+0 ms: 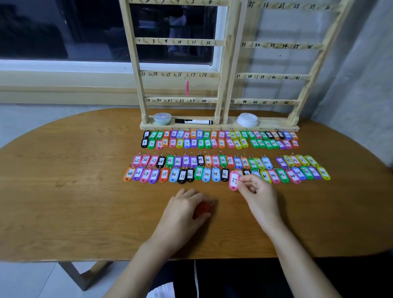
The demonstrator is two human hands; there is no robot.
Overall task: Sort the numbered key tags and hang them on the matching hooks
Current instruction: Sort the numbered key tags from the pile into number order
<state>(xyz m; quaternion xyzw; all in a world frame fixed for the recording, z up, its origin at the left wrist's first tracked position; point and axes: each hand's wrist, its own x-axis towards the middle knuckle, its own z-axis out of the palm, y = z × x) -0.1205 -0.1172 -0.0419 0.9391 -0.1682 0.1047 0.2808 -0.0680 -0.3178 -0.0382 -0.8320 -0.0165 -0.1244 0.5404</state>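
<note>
Oval wooden surface (85,202), small green tub (162,118), black-and-white marker (194,121) and white lids (247,120) toward its far edge, dark window (63,32) behind

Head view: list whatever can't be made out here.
- Red tag: number hidden under the left hand gripping it.
- Pink tag: second digit partly covered by the right hand pinching it.
- Front-row tags behind that hand's fingers: numbers covered.
- Hanging tag on the rack: edge-on, number unreadable.
- Top rail: numbers cut by the top edge.
</note>
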